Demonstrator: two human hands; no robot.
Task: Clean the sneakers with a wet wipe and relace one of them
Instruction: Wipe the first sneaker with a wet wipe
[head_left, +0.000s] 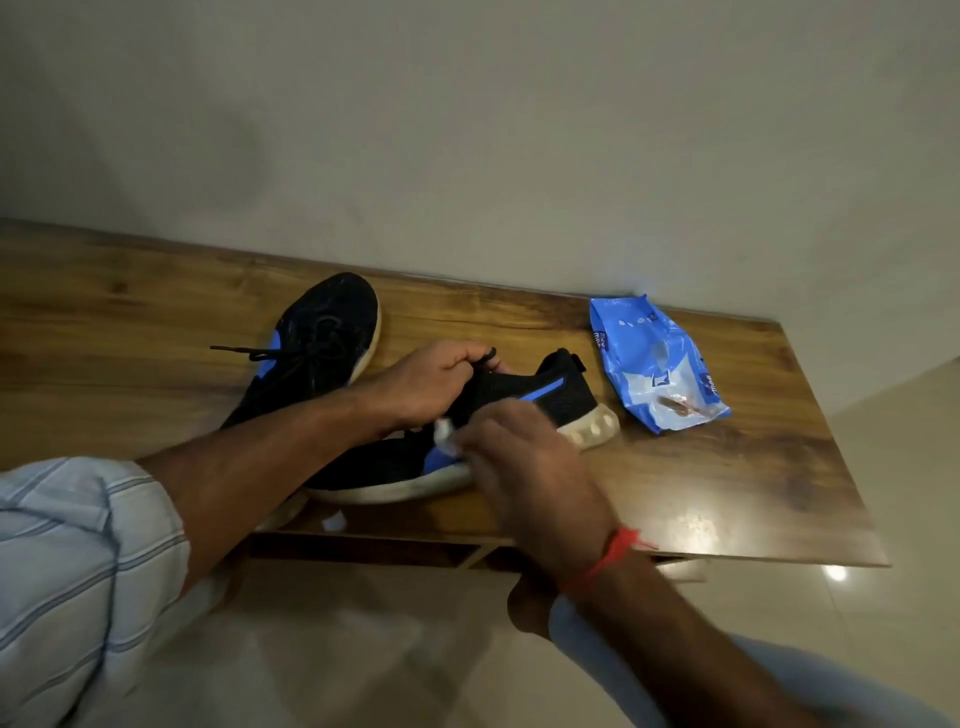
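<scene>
Head view: left grip clutching sneaker; blurred right grip pinching wipe.

The left hand reaches forward, fingers curled and gripping. The right hand, blurred, pinches with curled fingers, forearm angled in from the near right.

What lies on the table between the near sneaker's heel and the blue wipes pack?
Nothing: in the head view, only bare wooden table separates the black-and-blue sneaker from the blue plastic wipes pack.
</scene>
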